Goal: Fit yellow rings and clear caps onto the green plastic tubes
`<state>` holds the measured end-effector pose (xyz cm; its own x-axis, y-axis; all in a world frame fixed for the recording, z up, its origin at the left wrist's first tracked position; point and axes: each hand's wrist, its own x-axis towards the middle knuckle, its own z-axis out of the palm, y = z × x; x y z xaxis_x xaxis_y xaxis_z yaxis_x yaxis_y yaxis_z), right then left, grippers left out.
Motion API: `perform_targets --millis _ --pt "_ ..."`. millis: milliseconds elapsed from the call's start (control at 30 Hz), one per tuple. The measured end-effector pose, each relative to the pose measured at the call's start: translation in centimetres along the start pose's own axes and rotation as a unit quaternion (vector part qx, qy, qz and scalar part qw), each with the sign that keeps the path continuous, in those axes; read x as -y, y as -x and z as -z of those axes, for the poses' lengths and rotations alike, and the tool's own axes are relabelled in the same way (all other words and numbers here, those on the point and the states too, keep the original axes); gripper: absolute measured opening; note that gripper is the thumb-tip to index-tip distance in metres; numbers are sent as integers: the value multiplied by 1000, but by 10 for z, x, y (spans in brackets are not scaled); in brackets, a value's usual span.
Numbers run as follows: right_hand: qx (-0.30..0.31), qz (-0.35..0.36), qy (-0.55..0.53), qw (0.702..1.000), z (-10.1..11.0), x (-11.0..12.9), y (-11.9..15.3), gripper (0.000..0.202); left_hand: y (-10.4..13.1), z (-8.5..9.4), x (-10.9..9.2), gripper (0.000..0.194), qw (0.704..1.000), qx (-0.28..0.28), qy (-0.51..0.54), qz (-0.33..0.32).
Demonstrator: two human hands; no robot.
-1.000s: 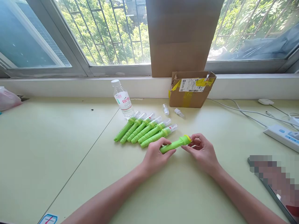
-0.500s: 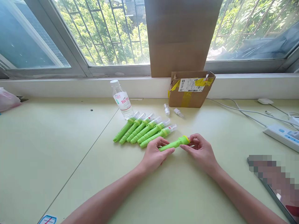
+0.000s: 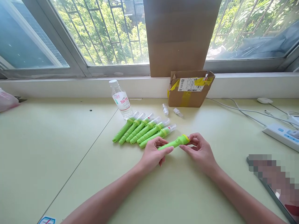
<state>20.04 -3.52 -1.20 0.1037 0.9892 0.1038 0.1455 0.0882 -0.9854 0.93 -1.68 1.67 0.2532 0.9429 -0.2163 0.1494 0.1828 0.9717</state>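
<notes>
A green tube [image 3: 174, 143] with a yellow ring at its right end lies between my hands. My left hand [image 3: 154, 151] is closed around its left part. The fingers of my right hand [image 3: 200, 151] are pinched at the yellow end; whatever is between them is hidden. Just left of my hands, several green tubes with clear caps [image 3: 142, 129] lie side by side at a slant. Farther back are two small clear caps, one [image 3: 165, 109] near the box and another [image 3: 178, 112] to its right.
Behind the tubes stands a water bottle [image 3: 121, 101]. An open cardboard box [image 3: 190, 90] is against the wall. To the right are a power strip [image 3: 280, 133] with cables and a blurred phone [image 3: 273, 186]. A pink bag [image 3: 8, 100] is at far left.
The view has shifted very slightly. Both hands keep almost the same place on the green tube, and the fingers of my left hand have moved a little.
</notes>
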Motion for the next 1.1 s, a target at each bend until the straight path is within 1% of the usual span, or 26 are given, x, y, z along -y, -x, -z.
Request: perform_targets --millis 133,433,733,967,1100 --pt "5 1 -14 1000 0 0 1 38 0 2 -3 33 1000 12 5 9" --pt "-24 4 -32 999 -1 -5 2 40 -1 1 -3 33 999 26 36 17" --pt "-26 1 -30 999 -2 -3 3 36 -3 4 -2 35 997 50 47 37" --pt "-11 0 -42 999 -3 -4 5 43 -2 3 -1 35 995 76 51 37" --pt "-29 7 -50 998 -6 -5 6 41 -3 3 0 35 995 76 48 36"
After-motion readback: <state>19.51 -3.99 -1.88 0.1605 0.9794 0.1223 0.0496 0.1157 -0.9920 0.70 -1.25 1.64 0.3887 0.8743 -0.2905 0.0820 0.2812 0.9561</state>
